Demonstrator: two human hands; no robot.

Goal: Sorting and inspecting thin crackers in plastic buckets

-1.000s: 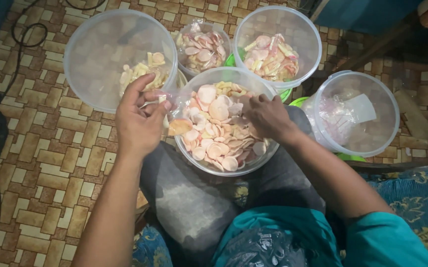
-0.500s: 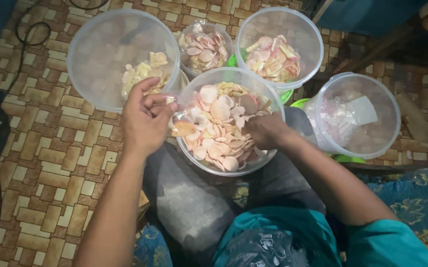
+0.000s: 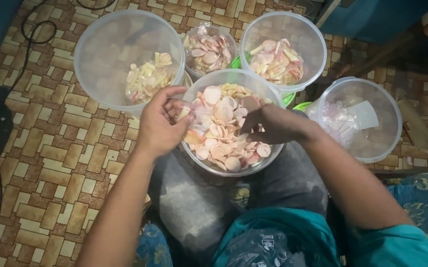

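Note:
A clear plastic tub (image 3: 194, 157) full of round pink and cream crackers (image 3: 222, 132) rests on my lap. My left hand (image 3: 160, 123) is at the tub's left rim, its fingers pinched on a small clear plastic bag (image 3: 188, 107) held over the crackers. My right hand (image 3: 269, 124) reaches into the tub from the right, fingers curled down among the crackers; what it grips is hidden under the palm.
Four more clear tubs ring the lap: a large one with pale yellow chips (image 3: 102, 59) at upper left, a small one (image 3: 209, 50) and a large one (image 3: 313, 44) with pink crackers behind, one with plastic bags (image 3: 389, 123) at right. Brown patterned floor (image 3: 41, 163); black cable (image 3: 23, 34).
My left hand slid right from the tub's edge toward the crackers with the small bag. My right hand moved down and toward the tub's middle.

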